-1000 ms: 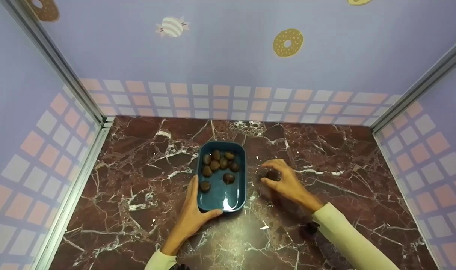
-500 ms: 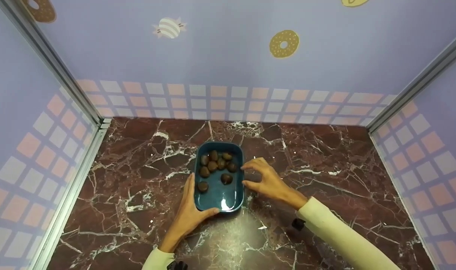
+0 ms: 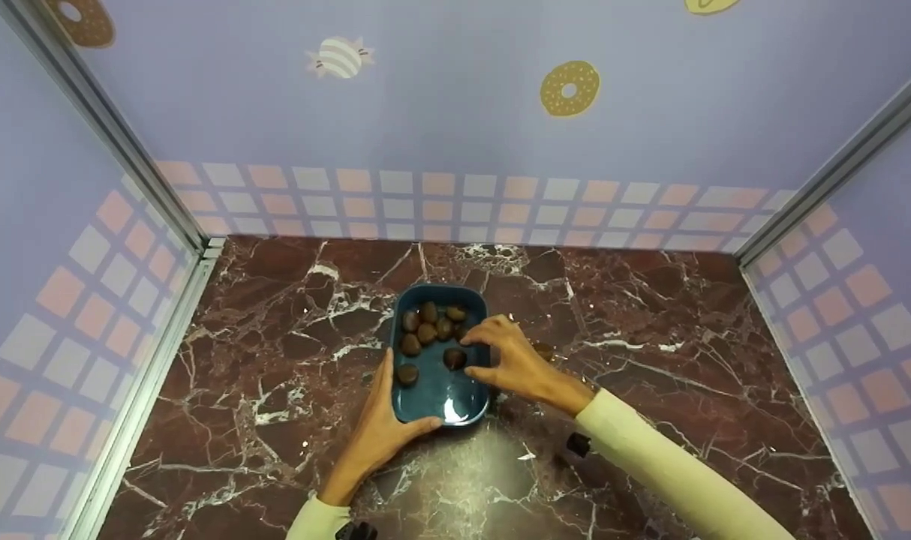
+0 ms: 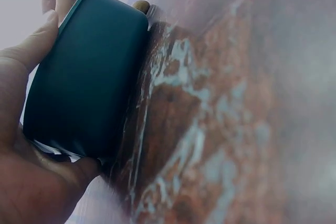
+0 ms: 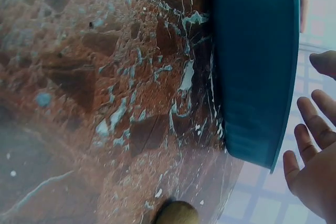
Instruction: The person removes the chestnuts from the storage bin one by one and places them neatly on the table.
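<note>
My left hand grips the near left corner of a dark teal dish, thumb along the near edge and fingers along the left side. Several brown chestnuts lie in the dish, most of them grouped in its far half. My right hand reaches over the dish's right rim, thumb and fingers apart around a single chestnut in the head view. In the right wrist view the right hand has spread fingers, with nothing held. Another chestnut lies on the table behind that hand, partly covered by it.
The dish stands on a dark red marbled table with white veins. A lilac back wall with pink and white squares and side panels enclose the table. The loose chestnut sits right of the dish.
My right hand has moved left from around the chestnut on the table to over the dish's right rim. That chestnut stays on the table. My left hand keeps its grip on the dish.
</note>
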The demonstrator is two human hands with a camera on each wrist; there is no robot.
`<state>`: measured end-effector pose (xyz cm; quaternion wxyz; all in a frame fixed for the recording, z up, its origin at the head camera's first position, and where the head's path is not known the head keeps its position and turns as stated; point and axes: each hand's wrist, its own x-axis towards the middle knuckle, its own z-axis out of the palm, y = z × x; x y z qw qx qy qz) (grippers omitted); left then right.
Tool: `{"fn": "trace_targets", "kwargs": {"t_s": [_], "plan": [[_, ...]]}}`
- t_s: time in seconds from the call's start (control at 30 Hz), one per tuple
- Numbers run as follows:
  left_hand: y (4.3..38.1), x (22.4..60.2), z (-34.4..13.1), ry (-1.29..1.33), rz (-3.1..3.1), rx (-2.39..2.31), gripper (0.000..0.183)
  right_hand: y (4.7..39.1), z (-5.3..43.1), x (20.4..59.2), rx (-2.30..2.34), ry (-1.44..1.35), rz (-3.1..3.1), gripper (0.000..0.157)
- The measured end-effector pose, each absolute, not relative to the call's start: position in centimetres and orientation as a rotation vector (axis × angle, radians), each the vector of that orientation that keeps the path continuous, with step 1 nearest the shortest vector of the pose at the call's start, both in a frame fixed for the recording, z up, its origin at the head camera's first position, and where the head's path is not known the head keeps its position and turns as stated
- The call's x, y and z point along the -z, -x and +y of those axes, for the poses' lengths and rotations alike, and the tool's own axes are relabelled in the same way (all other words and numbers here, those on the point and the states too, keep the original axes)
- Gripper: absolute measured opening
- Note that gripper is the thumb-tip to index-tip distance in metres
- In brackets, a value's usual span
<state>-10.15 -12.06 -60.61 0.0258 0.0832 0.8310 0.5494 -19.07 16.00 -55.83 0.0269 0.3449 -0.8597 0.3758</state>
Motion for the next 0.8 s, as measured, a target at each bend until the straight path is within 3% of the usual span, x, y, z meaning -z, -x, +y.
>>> {"fn": "trace_targets", "kwargs": {"t_s": [0.8], "plan": [[10.0, 60.7, -11.9, -0.224, 2.565, -1.715, 0.137, 20.2, 13.8, 57.1, -0.935, -1.013, -2.816, 0.042]]}}
